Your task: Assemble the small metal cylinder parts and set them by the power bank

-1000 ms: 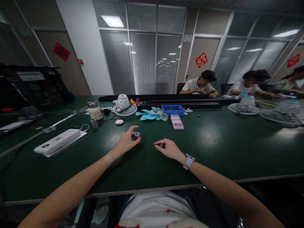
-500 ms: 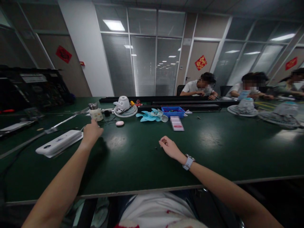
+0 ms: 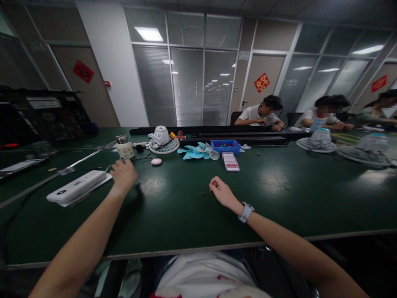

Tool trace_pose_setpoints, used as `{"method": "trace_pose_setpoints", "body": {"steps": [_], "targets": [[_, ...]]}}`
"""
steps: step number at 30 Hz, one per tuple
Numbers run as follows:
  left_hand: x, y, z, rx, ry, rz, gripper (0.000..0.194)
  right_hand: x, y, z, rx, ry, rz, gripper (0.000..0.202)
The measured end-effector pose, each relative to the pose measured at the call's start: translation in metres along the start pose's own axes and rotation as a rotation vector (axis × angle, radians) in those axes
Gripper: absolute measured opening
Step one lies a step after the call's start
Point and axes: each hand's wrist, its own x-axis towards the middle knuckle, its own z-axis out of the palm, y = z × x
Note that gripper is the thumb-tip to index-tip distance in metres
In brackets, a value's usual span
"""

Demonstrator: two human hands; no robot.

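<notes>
My left hand [image 3: 124,176] hovers over the left part of the green table [image 3: 173,215], its fingers spread a little and nothing visible in them. Just beyond its fingertips stands a pale patterned bottle [image 3: 124,150] with a metal lid; I see a gap between them. A white oblong device [image 3: 79,186] lies left of this hand, and a pink oval object [image 3: 156,162] is to its right. My right hand [image 3: 222,193], a watch on its wrist, rests near the table's middle with fingers curled in and nothing visible in them. A tiny dark piece [image 3: 203,193] lies beside it.
Farther back are a white fan part [image 3: 161,138], light-blue fan blades [image 3: 197,151], a blue tray [image 3: 226,146] of small parts and a stack of pinkish cards [image 3: 231,162]. Long black bars [image 3: 242,135] cross the table. Several people sit at the far right.
My left hand has drawn back from the bottle, slightly toward me and to the right, and its fingers have spread. The right hand has barely moved.
</notes>
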Motion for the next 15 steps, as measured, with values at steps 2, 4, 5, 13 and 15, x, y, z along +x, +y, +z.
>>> {"method": "trace_pose_setpoints", "body": {"steps": [2, 4, 5, 13, 15], "targets": [[-0.014, 0.022, -0.004, -0.049, 0.103, 0.14, 0.046, 0.0, -0.001, 0.0, 0.002, 0.019, 0.003, 0.014], [-0.033, 0.048, -0.008, -0.182, 0.103, 0.388, 0.043, 0.0, -0.001, 0.0, 0.018, 0.04, -0.005, 0.014], [-0.045, 0.061, -0.009, -0.267, 0.051, 0.528, 0.043, 0.0, 0.0, 0.001, 0.032, 0.053, -0.011, 0.013], [-0.131, 0.115, 0.001, -0.701, -0.408, 1.208, 0.046, 0.004, 0.004, 0.002, 0.103, 0.184, -0.068, 0.012], [-0.132, 0.117, 0.003, -0.725, -0.439, 1.223, 0.041, 0.004, 0.003, 0.002, 0.108, 0.194, -0.08, 0.011]]}}
